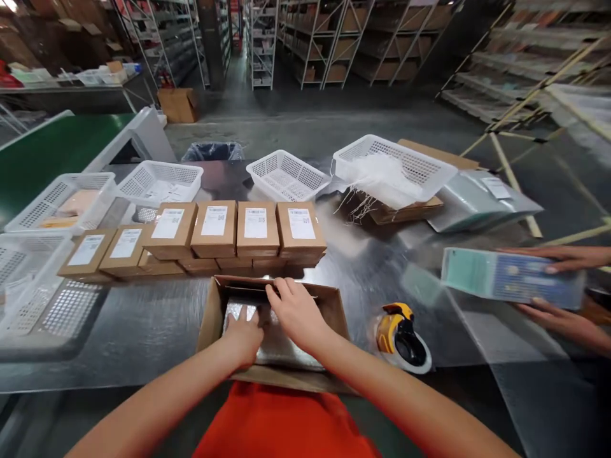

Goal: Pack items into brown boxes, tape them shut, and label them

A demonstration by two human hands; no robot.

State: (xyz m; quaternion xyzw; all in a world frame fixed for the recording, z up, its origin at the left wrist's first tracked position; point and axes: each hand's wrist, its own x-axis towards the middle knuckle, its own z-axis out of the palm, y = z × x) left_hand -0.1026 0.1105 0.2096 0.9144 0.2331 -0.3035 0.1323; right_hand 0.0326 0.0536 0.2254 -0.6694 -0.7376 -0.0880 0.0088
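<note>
In front of me an open cardboard box (206, 324) holds a package in shiny bubble wrap (286, 346). My left hand (242, 337) reaches inside, fingers apart and resting on the wrap. At the far side of the box, my right hand (300, 315) has its fingers closed over the edge of the raised flap. To the right of the box lies a yellow and black tape dispenser (401, 337) with a roll of clear tape.
Behind the box, small labelled cartons (258, 229) stand stacked in a row. White plastic baskets (286, 175) line the metal table (157, 318). At right, another person's hands (563, 318) hold a blue and green packet (510, 277). A green conveyor belt (62, 143) runs at left.
</note>
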